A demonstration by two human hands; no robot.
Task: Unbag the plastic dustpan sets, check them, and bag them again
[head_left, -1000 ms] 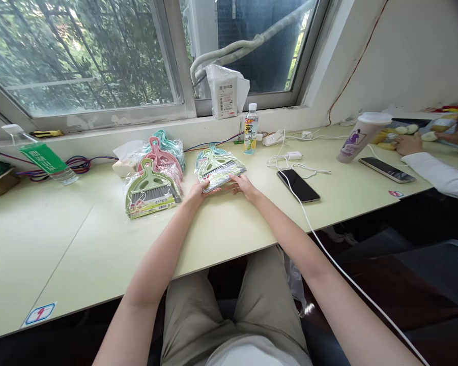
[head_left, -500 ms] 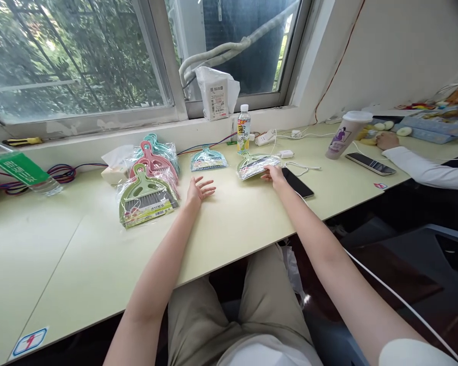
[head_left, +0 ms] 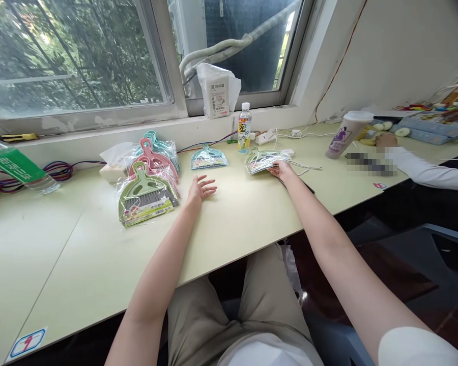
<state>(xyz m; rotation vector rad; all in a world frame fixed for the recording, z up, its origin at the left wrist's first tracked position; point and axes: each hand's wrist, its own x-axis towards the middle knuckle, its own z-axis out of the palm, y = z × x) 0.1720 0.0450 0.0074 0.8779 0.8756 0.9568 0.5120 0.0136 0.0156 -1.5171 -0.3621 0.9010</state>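
Left hand (head_left: 200,191) has let go, fingers loosely spread, empty; right hand (head_left: 283,170) alone now pinches green dustpan pack (head_left: 261,161), handling seemingly one-handed; blue pack (head_left: 208,159) beyond left hand.

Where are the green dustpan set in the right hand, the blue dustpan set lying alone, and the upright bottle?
Green dustpan set (head_left: 260,160), head view: wrapped front.
Blue dustpan set (head_left: 208,160), head view: wrapped front.
Upright bottle (head_left: 244,129), head view: printed label.

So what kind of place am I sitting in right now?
Probably a shared workroom or office: a long table runs along beneath a window, another person's white sleeve shows farther along it, and bagged dustpan sets are grouped on top.
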